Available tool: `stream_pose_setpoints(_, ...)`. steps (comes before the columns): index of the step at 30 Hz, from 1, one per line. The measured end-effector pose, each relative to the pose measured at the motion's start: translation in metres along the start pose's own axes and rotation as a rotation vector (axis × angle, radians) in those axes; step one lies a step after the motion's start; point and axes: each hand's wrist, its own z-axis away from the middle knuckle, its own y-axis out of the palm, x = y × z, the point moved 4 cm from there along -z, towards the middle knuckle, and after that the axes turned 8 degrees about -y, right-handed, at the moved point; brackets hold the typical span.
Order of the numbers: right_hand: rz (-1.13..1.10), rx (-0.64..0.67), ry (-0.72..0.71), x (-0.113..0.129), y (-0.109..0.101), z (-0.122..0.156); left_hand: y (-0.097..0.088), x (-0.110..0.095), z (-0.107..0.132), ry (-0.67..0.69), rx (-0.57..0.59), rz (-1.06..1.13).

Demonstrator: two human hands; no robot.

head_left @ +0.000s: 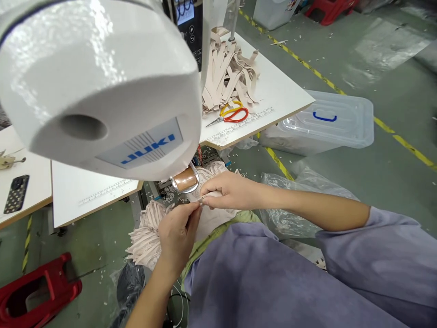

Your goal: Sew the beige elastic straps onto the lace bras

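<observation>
Pale strip [214,194] lies roughly 8-to-2 o'clock; we see left hand [178,228] pinching its 8 end, right hand [235,189] its 2.

- The sewing machine [102,82] had a glossy, hard white casing.
- The held strip [215,194] was matt cloth.
- The bundle [145,239] was ruffled, matt cloth.
- The table [273,82] had a smooth white top and a raw, wood-like edge.
- The scissors [240,116] had shiny metal blades.
- The box [353,118] was smooth, translucent plastic.
- The bag [283,212] was glossy, crinkled plastic.
- The shirt [259,273] was matt cloth.
</observation>
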Motion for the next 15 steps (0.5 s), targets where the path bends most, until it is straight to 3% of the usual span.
stream_pose_setpoints(5,-0.037,0.084,0.002,0.001,0.0,-0.001,0.0,0.002,-0.002,-0.015,0.043,0.009)
stream_pose_setpoints(9,-0.008,0.121,-0.013,0.002,-0.001,-0.003,0.001,0.005,-0.011,-0.058,0.176,0.009)
stream_pose_setpoints(12,-0.032,0.143,0.011,-0.002,0.0,-0.003,0.006,0.005,-0.015,-0.01,0.33,-0.017)
stream_pose_setpoints(15,-0.109,0.096,0.037,-0.007,0.001,-0.001,0.009,0.006,-0.015,0.059,0.312,-0.116)
